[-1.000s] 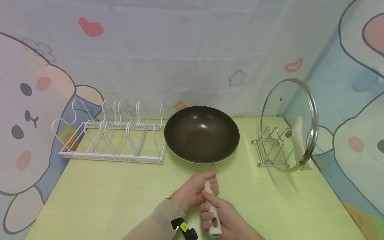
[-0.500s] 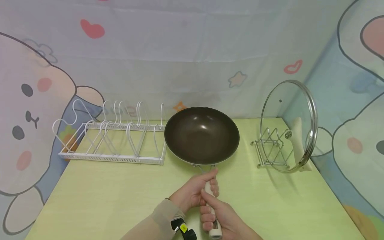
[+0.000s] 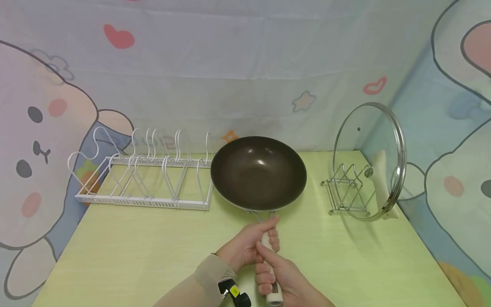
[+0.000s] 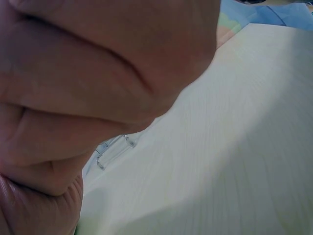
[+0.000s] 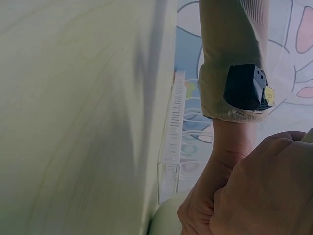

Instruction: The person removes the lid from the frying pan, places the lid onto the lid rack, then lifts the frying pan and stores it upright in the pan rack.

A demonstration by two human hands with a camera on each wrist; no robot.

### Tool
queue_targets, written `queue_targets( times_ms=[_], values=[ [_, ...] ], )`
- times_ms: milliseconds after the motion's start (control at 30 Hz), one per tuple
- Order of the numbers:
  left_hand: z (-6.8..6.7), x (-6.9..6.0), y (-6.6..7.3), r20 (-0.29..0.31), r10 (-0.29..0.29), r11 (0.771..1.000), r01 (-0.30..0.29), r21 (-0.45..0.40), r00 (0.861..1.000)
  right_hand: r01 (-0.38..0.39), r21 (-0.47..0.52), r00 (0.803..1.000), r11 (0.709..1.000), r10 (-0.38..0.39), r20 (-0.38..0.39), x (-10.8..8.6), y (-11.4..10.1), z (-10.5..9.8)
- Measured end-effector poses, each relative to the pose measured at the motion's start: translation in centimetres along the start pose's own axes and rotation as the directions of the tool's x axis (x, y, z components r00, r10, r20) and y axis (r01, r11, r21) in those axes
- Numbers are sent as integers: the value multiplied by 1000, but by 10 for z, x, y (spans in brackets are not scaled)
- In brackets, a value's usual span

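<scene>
A dark brown, round-bottomed frying pan (image 3: 258,175) stands in the middle of the head view, its inside facing the person. Its cream handle (image 3: 275,296) points toward the near edge. My left hand (image 3: 245,245) grips the handle close to the pan, thumb along the top. Just behind it, my right hand (image 3: 281,275) grips the handle's lower end, its thumb touching the left hand. Curled left fingers (image 4: 98,73) fill the left wrist view; the handle is hidden there. In the right wrist view, the right hand (image 5: 269,191) overlaps the left one.
To the pan's left, a white rack (image 3: 142,202) with several wire dividers stands on the pale green table (image 3: 145,247). At the right, a glass lid (image 3: 400,162) with a steel rim leans upright on a small wire rack (image 3: 349,209). A patterned cloth (image 3: 245,98) hangs behind.
The head view has shifted very slightly. Both hands keep their grip on the handle, and the pan, racks and lid stay in place.
</scene>
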State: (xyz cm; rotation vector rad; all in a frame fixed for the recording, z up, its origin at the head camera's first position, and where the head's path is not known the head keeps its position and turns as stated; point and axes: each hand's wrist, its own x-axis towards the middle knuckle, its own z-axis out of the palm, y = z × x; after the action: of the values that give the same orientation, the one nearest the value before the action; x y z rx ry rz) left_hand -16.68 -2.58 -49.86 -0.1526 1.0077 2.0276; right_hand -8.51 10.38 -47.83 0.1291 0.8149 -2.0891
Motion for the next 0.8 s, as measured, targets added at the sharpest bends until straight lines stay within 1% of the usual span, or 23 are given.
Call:
queue_targets(
  times_ms=[300,500,800],
  values=[
    [-1,0,-1,8,-7,1000,6,5,1000,5,-8,1000,1000,-5,3,1,1,-1],
    [0,0,-1,-7,10,1000,-10,18,1000,-3,2,1000,1000,3,1,1,1,-2],
    [2,1,-3,-24,25,1000,-25,2,999,-8,-10,1000,1000,8,8,2,1,-5]
  ],
)
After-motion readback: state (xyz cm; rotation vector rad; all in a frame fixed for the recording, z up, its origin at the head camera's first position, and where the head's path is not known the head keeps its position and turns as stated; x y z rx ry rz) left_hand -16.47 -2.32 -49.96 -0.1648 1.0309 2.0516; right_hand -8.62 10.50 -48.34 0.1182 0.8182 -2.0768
